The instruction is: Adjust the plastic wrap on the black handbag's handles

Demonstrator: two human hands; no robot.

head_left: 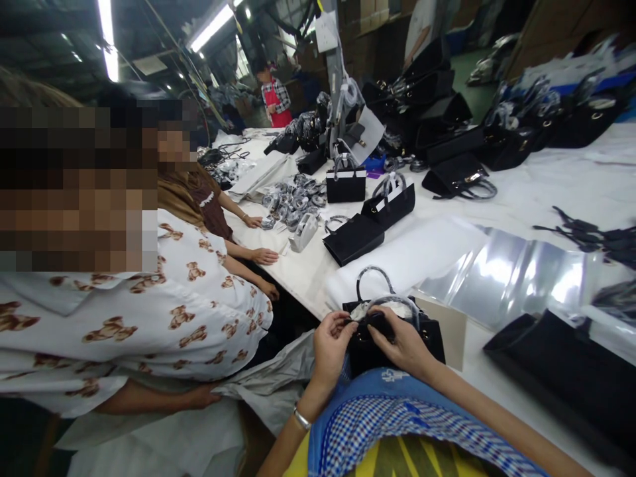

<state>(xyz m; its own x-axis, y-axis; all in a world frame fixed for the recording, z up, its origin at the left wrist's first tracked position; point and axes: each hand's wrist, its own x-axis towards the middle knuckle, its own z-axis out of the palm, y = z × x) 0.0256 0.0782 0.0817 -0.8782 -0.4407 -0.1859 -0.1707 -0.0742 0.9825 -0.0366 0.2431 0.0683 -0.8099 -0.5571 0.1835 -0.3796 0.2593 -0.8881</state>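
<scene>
Head cam: both hands on a black handbag (pixel 392 348) at near table (pixel 497 391) edge, close to the body. Left hand (pixel 332 344) pinches bag's top edge; right hand (pixel 405 344) fingers curled gripping the top flap. Co-worker's hand (pixel 201 396) w/ grey plastic sheet (pixel 278 387) just left.

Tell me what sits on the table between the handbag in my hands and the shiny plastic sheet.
In the head view, a tan card lies between the handbag and the plastic sheet.
</scene>
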